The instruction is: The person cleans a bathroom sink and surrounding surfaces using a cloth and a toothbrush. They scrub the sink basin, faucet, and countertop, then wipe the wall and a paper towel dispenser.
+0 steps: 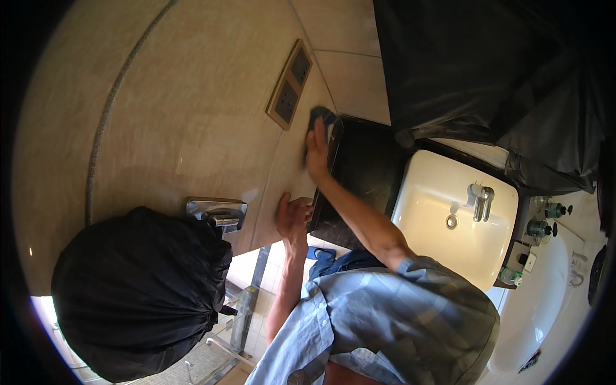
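Note:
My right hand (pixel 316 154) presses a dark blue-grey cloth (pixel 323 115) flat against the beige tiled wall (pixel 199 96), just beside the end of the black countertop (pixel 362 173). Part of the cloth is hidden behind the palm and fingers. Lower down, my left hand (pixel 294 217) rests on the wall near the counter's front corner, its fingers apart and a little bent, with nothing seen in them. Above the right hand, a double wall socket (pixel 290 85) in a gold-coloured frame is set into the tiles.
A white basin (pixel 417 237) with a chrome tap (pixel 482 202) is set in the counter to the right. Black plastic sheeting (pixel 462 70) hangs at the upper right. A black-wrapped round object (pixel 141 295) sits by a chrome wall fitting (pixel 217 213). Bottles (pixel 541 228) stand beyond the basin, near a bathtub (pixel 539 308).

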A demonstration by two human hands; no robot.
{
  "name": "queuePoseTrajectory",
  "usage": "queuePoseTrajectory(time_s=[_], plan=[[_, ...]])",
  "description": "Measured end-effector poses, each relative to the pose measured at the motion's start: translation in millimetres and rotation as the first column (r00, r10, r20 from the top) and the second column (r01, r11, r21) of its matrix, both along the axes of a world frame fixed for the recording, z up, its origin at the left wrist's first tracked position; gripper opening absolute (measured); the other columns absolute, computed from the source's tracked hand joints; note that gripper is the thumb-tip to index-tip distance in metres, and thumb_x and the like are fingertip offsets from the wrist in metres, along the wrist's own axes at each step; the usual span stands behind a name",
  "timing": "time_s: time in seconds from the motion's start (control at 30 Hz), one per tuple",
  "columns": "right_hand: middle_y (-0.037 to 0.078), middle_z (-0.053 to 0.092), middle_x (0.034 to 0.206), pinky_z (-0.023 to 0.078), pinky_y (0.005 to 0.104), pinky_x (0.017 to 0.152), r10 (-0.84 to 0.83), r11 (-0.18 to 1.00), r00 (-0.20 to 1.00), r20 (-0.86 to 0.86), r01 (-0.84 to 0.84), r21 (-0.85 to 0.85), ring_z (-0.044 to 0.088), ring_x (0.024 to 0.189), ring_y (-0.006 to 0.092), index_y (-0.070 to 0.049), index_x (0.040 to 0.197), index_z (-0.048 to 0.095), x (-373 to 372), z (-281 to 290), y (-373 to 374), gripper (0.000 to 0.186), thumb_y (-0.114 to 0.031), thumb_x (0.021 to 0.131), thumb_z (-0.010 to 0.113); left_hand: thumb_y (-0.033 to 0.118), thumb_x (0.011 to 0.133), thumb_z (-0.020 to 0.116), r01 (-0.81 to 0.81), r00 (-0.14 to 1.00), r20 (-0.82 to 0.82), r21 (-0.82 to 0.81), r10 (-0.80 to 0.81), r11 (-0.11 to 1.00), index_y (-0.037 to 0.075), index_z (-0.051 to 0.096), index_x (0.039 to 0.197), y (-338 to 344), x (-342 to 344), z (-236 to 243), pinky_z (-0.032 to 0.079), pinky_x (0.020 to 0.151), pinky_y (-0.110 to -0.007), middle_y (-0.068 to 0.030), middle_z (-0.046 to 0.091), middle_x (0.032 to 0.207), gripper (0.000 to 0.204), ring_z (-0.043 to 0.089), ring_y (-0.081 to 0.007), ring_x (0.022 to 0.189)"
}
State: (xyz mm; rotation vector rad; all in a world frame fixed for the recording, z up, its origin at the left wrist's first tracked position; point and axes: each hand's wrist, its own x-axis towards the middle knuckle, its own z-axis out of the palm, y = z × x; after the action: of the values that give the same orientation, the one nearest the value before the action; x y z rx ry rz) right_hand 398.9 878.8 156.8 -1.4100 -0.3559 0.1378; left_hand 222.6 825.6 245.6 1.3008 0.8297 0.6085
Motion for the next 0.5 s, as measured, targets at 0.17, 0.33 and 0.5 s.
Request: queuePoseTrajectory(time_s=[0.17, 0.33, 0.5], plan=[[0.013, 0.021, 0.157, 0.01, 0.0382, 0.118, 0.04, 0.995, 0.982, 0.183, -0.055, 0.082, 0.014, 0.146, 0.0308, -0.004, 0.148, 0.028, -37, 10, -11, 0.053, -0.032, 0.104, 0.035, 0.012, 0.092, 0.06, -0.07, 0.995, 0.074, 0.046, 0.066, 0.996, -0.003, 0.046, 0.122, -3, -6, 8, 0.046, 0.063, -0.027, -0.0125, 0.067, 0.09, 0.036, 0.062, -0.0163, 0.075], [0.012, 0.02, 0.157, 0.013, 0.0341, 0.117, -0.021, 0.992, 0.998, -0.053, 0.028, 0.126, 0.015, 0.146, 0.0266, -0.006, 0.148, 0.028, 51, 30, 14, 0.053, -0.031, 0.103, 0.037, 0.013, 0.092, 0.061, -0.044, 0.99, 0.133, 0.067, 0.035, 0.997, -0.001, 0.049, 0.12, -6, -12, 11, 0.046, 0.061, -0.026, -0.0123, 0.067, 0.088, 0.033, 0.062, -0.016, 0.073], [0.012, 0.021, 0.157, 0.014, 0.0301, 0.116, -0.007, 1.0, 1.0, 0.01, 0.007, 0.024, 0.018, 0.145, 0.023, -0.003, 0.149, 0.023, 33, 37, 5, 0.053, -0.022, 0.102, 0.04, 0.011, 0.093, 0.062, -0.084, 0.987, 0.143, 0.03, 0.078, 0.996, -0.002, 0.05, 0.121, -13, -15, 11, 0.047, 0.06, -0.025, -0.0124, 0.067, 0.09, 0.033, 0.063, -0.0159, 0.072]])
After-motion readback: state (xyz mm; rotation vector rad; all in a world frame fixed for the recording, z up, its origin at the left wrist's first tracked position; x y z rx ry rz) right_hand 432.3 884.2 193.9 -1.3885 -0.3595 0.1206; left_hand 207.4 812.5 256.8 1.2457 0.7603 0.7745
